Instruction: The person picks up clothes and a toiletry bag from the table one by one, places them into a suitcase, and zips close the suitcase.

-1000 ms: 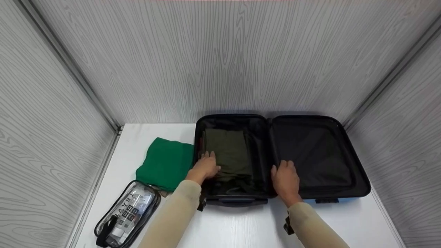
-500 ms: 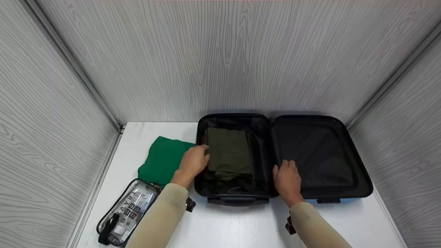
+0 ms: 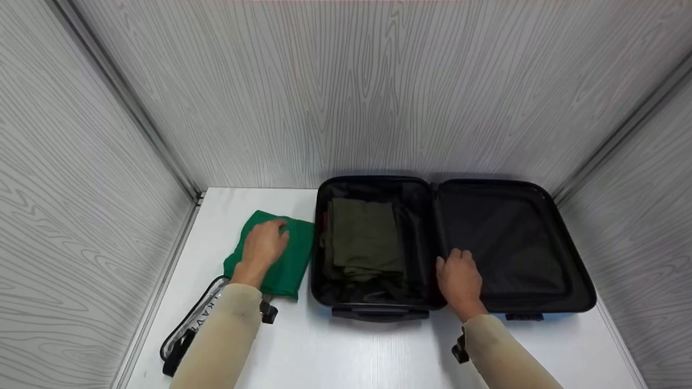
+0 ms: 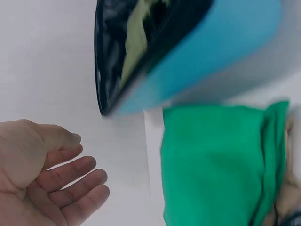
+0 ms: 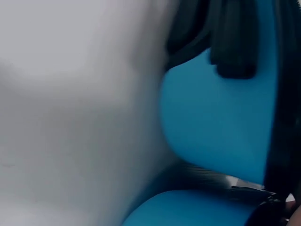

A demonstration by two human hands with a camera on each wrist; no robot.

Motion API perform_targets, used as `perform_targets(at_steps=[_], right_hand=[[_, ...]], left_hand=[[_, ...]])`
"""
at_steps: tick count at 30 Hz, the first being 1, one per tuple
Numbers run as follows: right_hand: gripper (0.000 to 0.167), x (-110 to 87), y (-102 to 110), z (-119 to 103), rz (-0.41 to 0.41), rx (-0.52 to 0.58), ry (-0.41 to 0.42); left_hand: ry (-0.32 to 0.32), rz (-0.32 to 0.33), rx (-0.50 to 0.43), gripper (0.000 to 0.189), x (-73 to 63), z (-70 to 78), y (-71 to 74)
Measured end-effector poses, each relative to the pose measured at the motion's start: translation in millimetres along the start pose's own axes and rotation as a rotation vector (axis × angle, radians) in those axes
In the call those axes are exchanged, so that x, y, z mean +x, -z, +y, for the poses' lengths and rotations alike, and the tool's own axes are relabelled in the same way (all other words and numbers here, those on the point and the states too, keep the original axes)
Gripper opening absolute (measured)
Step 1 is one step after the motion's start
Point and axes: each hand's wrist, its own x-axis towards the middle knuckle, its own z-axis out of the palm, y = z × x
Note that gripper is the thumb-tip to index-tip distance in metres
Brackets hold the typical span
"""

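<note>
My left hand (image 3: 262,248) is over a folded green garment (image 3: 294,254), fingers loosely bent and holding nothing. In the left wrist view the palm of that hand (image 4: 42,174) faces the camera with relaxed fingers, the garment (image 4: 211,160) beyond it. An open blue suitcase (image 5: 221,113) with a black lining lies unfolded to the right. Folded dark olive clothes (image 3: 367,232) lie in its left half. My right hand (image 3: 460,278) grips the suitcase's inner front edge between the two halves; its fingertips are mostly hidden in the right wrist view.
A clear travel pouch (image 3: 200,316) with black trim lies at the front left, partly covered by my left sleeve. The suitcase's right half (image 3: 503,243) shows a dark lining. Grey wood-patterned walls (image 3: 367,86) enclose the white table (image 3: 346,346) at the back and sides.
My left hand has moved left, away from the olive clothes and out of the suitcase, to above the green garment. The right hand stays at the suitcase edge.
</note>
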Motion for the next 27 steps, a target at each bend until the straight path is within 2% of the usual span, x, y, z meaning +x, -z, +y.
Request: perform_targets(at_steps=[4, 7, 13, 17, 23, 27], right_hand=[[0.036, 0.7, 3, 0, -0.048, -0.010, -0.039], [0.036, 0.0, 2, 2, -0.043, -0.018, -0.039], [0.033, -2.0, -3, 3, -0.022, -0.027, -0.034], [0.032, -2.8, -6, 4, -0.016, -0.041, -0.033], [0.033, -3.4, -8, 6, 0.001, -0.041, -0.043], [0.033, -3.4, -9, 8, 0.012, -0.029, -0.046]], left_hand=[[0.058, -0.008, 0.027, 0.039, 4.0, -23.7, 8.1], [0.106, -0.025, 0.053, 0.041, 7.5, -40.6, 10.8], [0.214, -0.088, 0.057, 0.047, 7.1, -76.0, 8.8], [0.252, -0.132, 0.074, 0.045, 3.6, -96.5, 4.2], [0.260, -0.205, 0.073, 0.044, 1.8, -112.3, -2.9], [0.310, -0.264, 0.046, 0.049, 0.6, -113.3, -6.9]])
